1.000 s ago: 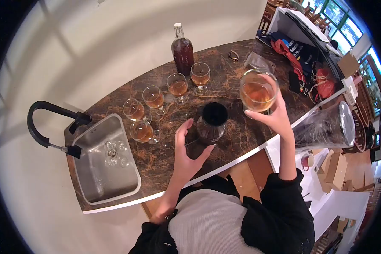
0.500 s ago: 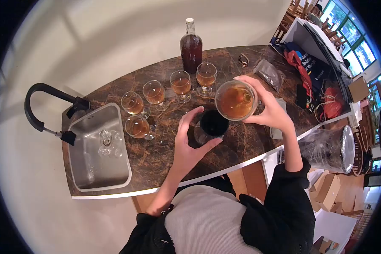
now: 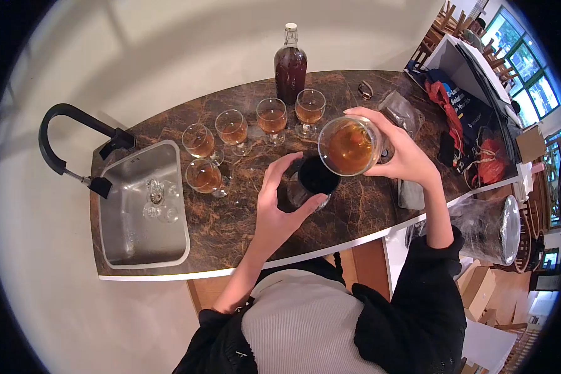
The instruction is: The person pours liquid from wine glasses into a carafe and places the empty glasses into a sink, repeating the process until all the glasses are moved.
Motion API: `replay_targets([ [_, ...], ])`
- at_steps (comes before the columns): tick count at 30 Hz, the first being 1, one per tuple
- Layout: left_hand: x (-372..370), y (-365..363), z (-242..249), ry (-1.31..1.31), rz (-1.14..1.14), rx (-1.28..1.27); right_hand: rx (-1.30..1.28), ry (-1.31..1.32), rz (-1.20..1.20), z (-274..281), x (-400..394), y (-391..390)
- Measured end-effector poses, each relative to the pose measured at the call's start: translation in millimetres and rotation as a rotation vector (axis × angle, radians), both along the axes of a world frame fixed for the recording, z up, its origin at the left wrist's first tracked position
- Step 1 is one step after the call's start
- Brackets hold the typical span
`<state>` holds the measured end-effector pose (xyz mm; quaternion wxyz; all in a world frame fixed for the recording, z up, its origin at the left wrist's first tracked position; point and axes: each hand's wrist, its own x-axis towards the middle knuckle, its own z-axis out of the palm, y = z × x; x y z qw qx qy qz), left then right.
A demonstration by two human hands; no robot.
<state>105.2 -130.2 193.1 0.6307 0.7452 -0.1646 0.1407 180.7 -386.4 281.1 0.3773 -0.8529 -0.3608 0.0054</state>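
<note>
My right hand [image 3: 405,149] is closed round a glass of amber drink [image 3: 350,147], held up over the counter. Just left of it and lower, my left hand [image 3: 285,202] curves around a dark-topped glass vessel [image 3: 316,177], thumb and fingers on opposite sides of it. Several stemmed glasses with amber drink stand in an arc beyond my left hand, among them one at the arc's right end [image 3: 310,107] and one nearest the sink [image 3: 204,176]. Behind them rises a swing-top bottle of dark red liquid [image 3: 290,70].
A steel sink [image 3: 184,234] with clear glassware in it and a black faucet [image 3: 59,134] are at the left. On the right lie a plastic pouch [image 3: 402,112], a bracelet-like item [image 3: 365,90] and an open box [image 3: 511,171] holding bags. The counter's white edge [image 3: 355,242] runs before my body.
The camera view has shifted slightly, so the counter's contents appear displaced. Both hands keep nearly the same pose, and the held glass stays beside the dark-topped vessel.
</note>
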Motion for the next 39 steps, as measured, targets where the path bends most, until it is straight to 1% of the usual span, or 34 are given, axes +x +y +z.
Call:
replay_targets([
  [2,-2,0,5,0.010,-0.005,0.032,0.000,0.010,0.012,1,0,-1],
  [8,-2,-4,-3,-0.013,0.002,0.001,-0.042,-0.024,0.011,3,-1,0],
  [14,-4,-7,-2,0.038,-0.013,-0.090,-0.073,-0.058,0.013,8,-1,-1],
  [17,-3,-6,-1,0.039,-0.014,-0.057,-0.108,-0.086,0.009,13,-1,-1],
  [26,-3,-6,1,0.042,0.003,-0.079,-0.182,-0.062,0.012,25,2,1],
  [35,-1,-5,1,0.000,0.019,-0.040,-0.252,-0.129,0.047,34,3,3],
  [39,-2,-4,0,-0.008,0.031,-0.040,-0.359,-0.197,0.024,40,2,6],
])
